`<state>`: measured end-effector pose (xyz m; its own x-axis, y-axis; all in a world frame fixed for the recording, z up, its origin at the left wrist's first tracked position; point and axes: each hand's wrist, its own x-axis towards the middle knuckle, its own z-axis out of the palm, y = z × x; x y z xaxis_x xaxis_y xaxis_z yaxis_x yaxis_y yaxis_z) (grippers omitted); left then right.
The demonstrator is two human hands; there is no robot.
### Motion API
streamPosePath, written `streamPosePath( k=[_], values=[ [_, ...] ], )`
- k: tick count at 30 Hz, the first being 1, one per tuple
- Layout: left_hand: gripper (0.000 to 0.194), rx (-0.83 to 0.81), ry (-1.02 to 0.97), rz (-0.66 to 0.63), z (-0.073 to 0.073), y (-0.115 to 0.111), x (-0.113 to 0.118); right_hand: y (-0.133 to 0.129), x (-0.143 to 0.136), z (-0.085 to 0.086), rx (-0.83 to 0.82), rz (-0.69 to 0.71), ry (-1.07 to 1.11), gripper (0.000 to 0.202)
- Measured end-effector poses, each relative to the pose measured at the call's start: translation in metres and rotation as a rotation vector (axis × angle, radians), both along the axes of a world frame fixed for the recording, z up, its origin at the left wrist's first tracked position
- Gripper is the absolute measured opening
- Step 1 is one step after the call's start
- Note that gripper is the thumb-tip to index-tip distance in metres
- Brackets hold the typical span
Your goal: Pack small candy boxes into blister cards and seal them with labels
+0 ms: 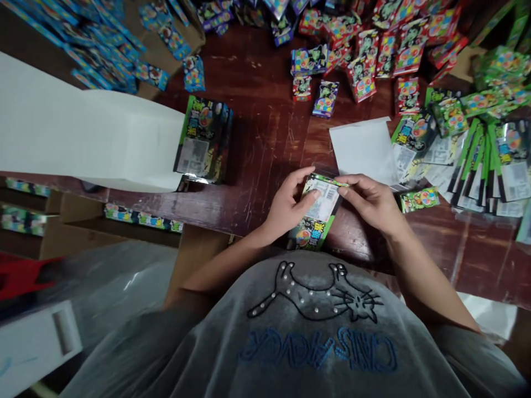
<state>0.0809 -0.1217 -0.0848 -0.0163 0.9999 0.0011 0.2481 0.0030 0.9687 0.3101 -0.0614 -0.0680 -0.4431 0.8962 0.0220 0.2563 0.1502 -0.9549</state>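
The bag (pixel 317 224) is in front of the person's shirt (pixel 311 293), at the near edge of the dark red table (pixel 265 121). It is tilted, w/ its white label upward. L hand (pixel 290 204) grasps it from the L side, thumb on the label, fingers behind. R hand (pixel 373 204) pinches its upper R corner btwn thumb and fingers.

Just beyond R hand lies a white sheet (pixel 360 149), and to the right of this hand is one green pkt (pixel 420 199). Farther R there are flat bags (pixel 481 166), some spread like a fan, and green pkts (pixel 501 66) above them. Red pkts (pixel 409 47) are heaped at the far side, w/ a few purple pkts (pixel 326 99) near. On the L stands a bag stack (pixel 203 138), beside a big white card (pixel 99 138). Behind the card are blue pkts (pixel 103 44), prob. in a carton, but the view there is blurred
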Motion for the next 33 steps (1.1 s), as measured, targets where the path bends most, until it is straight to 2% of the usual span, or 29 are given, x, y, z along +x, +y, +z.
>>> streamPosePath(
  k=[3, 7, 10, 13, 15, 18, 20, 22, 25, 26, 29, 33],
  values=[
    [0.047, -0.07, -0.111, -0.013, 0.001, -0.001, -0.022, 0.003, -0.015, 0.004, 0.007, 0.048, -0.025, 0.032],
    [0.037, -0.098, -0.109, -0.015, 0.007, -0.002, -0.048, 0.004, -0.031, 0.002, 0.04, 0.119, -0.062, 0.026],
    [0.034, -0.106, -0.099, -0.013, 0.012, -0.001, -0.059, -0.002, -0.039, -0.005, 0.074, 0.027, -0.05, 0.03],
    [0.032, -0.083, -0.119, 0.021, 0.014, 0.001, -0.062, -0.014, -0.048, -0.011, 0.045, -0.171, -0.015, 0.039],
    [0.03, -0.076, -0.142, 0.041, 0.012, 0.002, -0.061, -0.02, -0.053, -0.012, 0.008, -0.235, -0.025, 0.033],
    [0.028, -0.122, -0.202, 0.061, 0.009, 0.006, -0.059, -0.022, -0.058, -0.007, -0.044, -0.204, -0.032, 0.026],
    [0.035, -0.139, -0.249, 0.079, 0.01, 0.008, -0.059, -0.019, -0.057, -0.003, -0.005, -0.161, -0.011, 0.018],
    [0.039, -0.157, -0.243, 0.059, 0.015, 0.011, -0.061, -0.016, -0.055, 0.0, 0.036, -0.141, 0.029, 0.017],
    [0.033, -0.232, -0.178, -0.004, 0.028, 0.015, -0.065, -0.009, -0.05, 0.006, -0.002, -0.105, 0.064, 0.033],
    [0.032, -0.251, -0.166, -0.016, 0.032, 0.016, -0.066, -0.005, -0.048, 0.009, -0.017, -0.069, 0.06, 0.032],
    [0.026, -0.258, -0.129, -0.016, 0.042, 0.021, -0.067, 0.005, -0.049, 0.018, -0.039, 0.024, 0.014, 0.012],
    [0.019, -0.281, -0.012, -0.007, 0.05, 0.031, -0.067, 0.015, -0.055, 0.026, -0.269, -0.064, 0.015, 0.021]
  ],
)
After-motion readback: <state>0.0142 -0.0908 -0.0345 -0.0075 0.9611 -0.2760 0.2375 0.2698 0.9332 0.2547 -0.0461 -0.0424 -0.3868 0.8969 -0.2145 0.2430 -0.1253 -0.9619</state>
